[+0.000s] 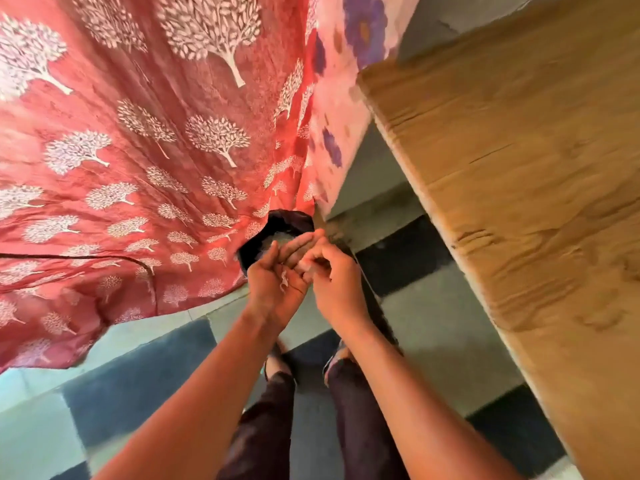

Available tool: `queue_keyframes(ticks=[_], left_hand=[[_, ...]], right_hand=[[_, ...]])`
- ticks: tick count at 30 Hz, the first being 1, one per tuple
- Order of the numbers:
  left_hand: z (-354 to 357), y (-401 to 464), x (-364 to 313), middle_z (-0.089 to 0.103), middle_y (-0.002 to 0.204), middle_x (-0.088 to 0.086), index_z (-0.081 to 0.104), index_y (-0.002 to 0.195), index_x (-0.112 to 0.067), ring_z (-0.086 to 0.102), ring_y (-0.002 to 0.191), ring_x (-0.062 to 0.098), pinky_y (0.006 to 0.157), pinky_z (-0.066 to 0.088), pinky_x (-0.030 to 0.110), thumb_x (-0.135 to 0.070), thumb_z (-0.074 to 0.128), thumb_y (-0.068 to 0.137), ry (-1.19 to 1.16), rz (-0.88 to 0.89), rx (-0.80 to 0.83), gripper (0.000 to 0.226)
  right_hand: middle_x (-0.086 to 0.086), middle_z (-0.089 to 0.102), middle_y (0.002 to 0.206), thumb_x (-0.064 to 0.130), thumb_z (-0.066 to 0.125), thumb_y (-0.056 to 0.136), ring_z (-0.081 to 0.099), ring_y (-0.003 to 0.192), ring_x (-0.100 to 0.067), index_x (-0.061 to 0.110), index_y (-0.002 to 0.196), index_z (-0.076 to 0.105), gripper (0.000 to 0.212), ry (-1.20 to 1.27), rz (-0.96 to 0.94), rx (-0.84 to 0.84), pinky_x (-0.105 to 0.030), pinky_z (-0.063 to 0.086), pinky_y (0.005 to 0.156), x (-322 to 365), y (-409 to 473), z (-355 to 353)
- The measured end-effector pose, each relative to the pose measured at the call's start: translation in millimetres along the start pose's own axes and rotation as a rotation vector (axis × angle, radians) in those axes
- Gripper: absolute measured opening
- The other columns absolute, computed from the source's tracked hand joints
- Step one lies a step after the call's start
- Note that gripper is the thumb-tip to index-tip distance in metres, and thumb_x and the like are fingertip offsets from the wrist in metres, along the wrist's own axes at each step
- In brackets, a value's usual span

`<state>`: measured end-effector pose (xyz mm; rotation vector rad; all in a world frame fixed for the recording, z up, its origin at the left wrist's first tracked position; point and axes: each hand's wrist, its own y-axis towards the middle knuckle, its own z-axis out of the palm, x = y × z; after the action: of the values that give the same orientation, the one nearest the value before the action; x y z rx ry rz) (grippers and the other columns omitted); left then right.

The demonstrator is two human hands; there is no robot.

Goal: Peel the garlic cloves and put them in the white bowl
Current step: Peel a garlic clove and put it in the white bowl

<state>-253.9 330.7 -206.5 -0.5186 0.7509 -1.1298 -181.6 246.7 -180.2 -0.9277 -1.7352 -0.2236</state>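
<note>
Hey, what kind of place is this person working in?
Probably a room in a home. A red cloth printed with white trees hangs beside a wooden surface, over a checkered tile floor. Both hands work above a dark container.

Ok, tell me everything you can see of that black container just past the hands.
The black round container looks like a bin lined with a dark bag. Only its upper opening shows, with pale, papery scraps inside, likely garlic skins. It sits low, tucked under the edge of the red tree-printed cloth. The left hand, palm up with white skin flakes on it, and the right hand cover its near side; contact cannot be told.
</note>
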Motion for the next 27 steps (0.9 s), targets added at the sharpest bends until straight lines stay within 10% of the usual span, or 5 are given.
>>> queue_keyframes(ticks=[13, 14, 15, 21, 27], left_hand=[[-278.3, 349.7, -0.6, 0.072, 0.098, 0.017, 0.064, 0.121, 0.004, 0.065, 0.098, 0.031, 0.101, 0.051, 0.032, -0.037, 0.028, 0.111, 0.024, 0.084, -0.419, 0.055], [-285.3, 365.2, -1.7, 0.067, 0.084, 0.013, 0.064, 0.118, 0.002, 0.062, 0.086, 0.031, 0.121, 0.018, 0.037, -0.04, 0.026, 0.111, 0.063, 0.065, -0.444, 0.056], [-286.8, 374.1, -3.5, 0.064, 0.073, 0.01, 0.063, 0.115, 0.001, 0.062, 0.072, 0.029, 0.047, 0.023, 0.031, -0.042, 0.025, 0.111, 0.098, 0.035, -0.454, 0.058], [-287.1, 385.9, -19.5, 0.068, 0.114, 0.018, 0.06, 0.128, -0.013, 0.068, 0.101, 0.033, 0.087, 0.056, 0.042, -0.048, 0.028, 0.107, 0.089, 0.019, -0.357, 0.051], [-282.7, 381.9, -27.9, 0.061, 0.095, 0.011, 0.061, 0.116, -0.008, 0.063, 0.09, 0.023, 0.088, 0.053, 0.035, -0.05, 0.037, 0.105, 0.125, -0.062, -0.391, 0.05]], right_hand=[[-0.007, 0.075, 0.107, 0.0, 0.062, 0.092, 0.067, 0.098, -0.014, 0.008, 0.107, 0.078, 0.024, -0.155, 0.009, -0.014, -0.019, 0.048, 0.089, -299.6, 200.1, 228.0], [-0.007, 0.075, 0.11, 0.001, 0.061, 0.092, 0.067, 0.101, -0.015, 0.007, 0.11, 0.077, 0.025, -0.133, -0.035, -0.011, -0.022, 0.05, 0.093, -311.8, 205.1, 240.5], [-0.008, 0.075, 0.114, 0.004, 0.06, 0.094, 0.068, 0.105, -0.017, 0.006, 0.113, 0.076, 0.025, -0.098, -0.063, 0.019, -0.026, 0.051, 0.097, -319.1, 208.4, 252.9], [-0.01, 0.062, 0.138, 0.067, 0.031, 0.099, 0.053, 0.132, -0.029, 0.025, 0.142, 0.057, 0.066, -0.074, 0.232, 0.411, -0.046, 0.039, 0.114, -365.1, 230.7, 285.9], [-0.005, 0.032, 0.164, 0.043, 0.036, 0.107, 0.022, 0.154, -0.016, 0.018, 0.156, 0.036, 0.055, 0.007, 0.061, 0.476, -0.033, 0.015, 0.126, -352.6, 233.6, 278.6]])
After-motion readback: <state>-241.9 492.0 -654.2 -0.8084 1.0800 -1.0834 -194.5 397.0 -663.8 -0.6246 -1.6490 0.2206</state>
